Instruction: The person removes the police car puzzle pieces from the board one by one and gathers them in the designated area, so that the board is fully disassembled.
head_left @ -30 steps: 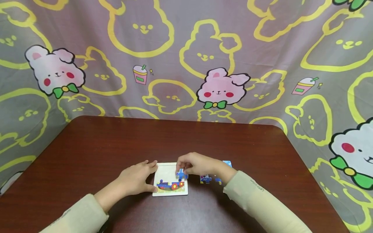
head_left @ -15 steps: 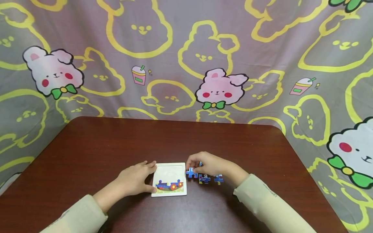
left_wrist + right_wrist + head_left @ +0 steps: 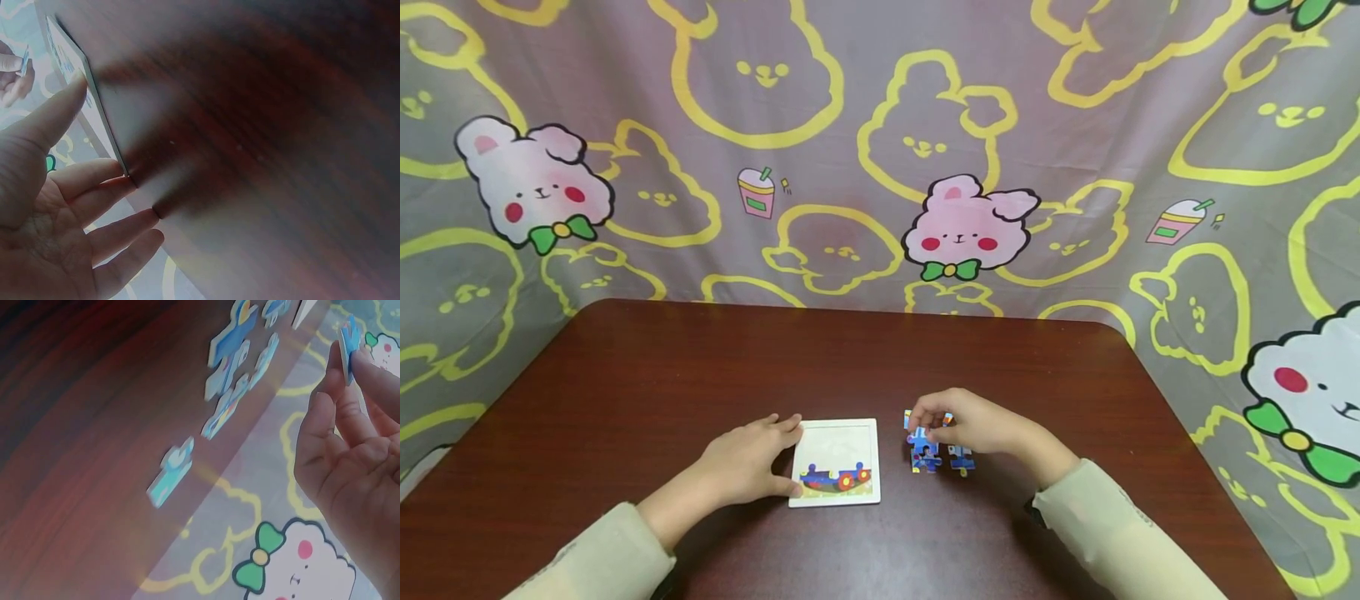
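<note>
A square puzzle board [image 3: 838, 442] lies flat on the table, its lower part filled with a blue and red picture and its upper part bare white. My left hand [image 3: 751, 458] rests at its left side; the thumb touches the near left corner and the fingertips meet the far left edge, digits mostly straight. To the right, my right hand [image 3: 973, 423] pinches a blue jigsaw piece [image 3: 349, 350] between thumb and fingers, raised off the table in the right wrist view. Under and around that hand lie several loose jigsaw pieces [image 3: 961, 461], partly hidden by it in the head view.
The brown table [image 3: 700, 358] is bounded at the back and sides by a grey curtain [image 3: 842, 167] printed with yellow outlines and rabbit faces. One light-blue piece [image 3: 170, 474] lies apart from the other loose pieces.
My right hand has moved right with the jigsaw piece, from over the board's right side to above the loose pieces. My left hand has stayed at the board's left edge.
</note>
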Available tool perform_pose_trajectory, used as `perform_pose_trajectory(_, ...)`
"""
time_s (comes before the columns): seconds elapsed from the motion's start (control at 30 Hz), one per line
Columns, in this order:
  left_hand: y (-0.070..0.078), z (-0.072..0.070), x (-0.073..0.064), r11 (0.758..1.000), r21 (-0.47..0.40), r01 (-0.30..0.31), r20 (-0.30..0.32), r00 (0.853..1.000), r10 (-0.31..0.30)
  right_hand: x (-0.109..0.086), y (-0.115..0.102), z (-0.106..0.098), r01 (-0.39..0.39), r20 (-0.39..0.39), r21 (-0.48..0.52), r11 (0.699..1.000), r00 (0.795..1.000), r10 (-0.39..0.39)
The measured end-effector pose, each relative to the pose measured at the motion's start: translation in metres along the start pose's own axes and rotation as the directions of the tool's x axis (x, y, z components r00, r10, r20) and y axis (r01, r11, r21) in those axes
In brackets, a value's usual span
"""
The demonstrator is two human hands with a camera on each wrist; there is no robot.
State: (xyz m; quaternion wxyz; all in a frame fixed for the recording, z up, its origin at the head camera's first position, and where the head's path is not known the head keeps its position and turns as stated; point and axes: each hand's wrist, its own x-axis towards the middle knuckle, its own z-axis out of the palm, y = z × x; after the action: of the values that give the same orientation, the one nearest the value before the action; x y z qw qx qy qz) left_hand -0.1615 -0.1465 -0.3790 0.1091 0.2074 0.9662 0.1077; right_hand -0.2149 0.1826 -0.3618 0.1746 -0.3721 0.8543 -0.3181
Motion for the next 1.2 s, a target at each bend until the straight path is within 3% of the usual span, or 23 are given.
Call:
perform_pose_trajectory(0.57, 0.000, 0.000, -0.001, 1.000, -0.005, -0.013, -0.012, 1.000, 0.013, -0.037, 0.018, -0.012, -0.002, -0.056, -0.031, 1.000, 0.998, 0.001)
perform_pose_trajectory(0.77, 0.000, 0.000, -0.001, 1.000, -0.002, -0.010, -0.007, 1.000, 0.010, -0.050, 0.023, -0.014, -0.054, -0.054, -0.013, 0.998, 0.997, 0.053)
perform_pose_trajectory(1.2, 0.000, 0.000, -0.001, 1.000, 0.010, -0.011, -0.013, 1.000, 0.012, -0.070, 0.036, -0.017, -0.069, -0.054, -0.002, 0.998, 0.996, 0.069)
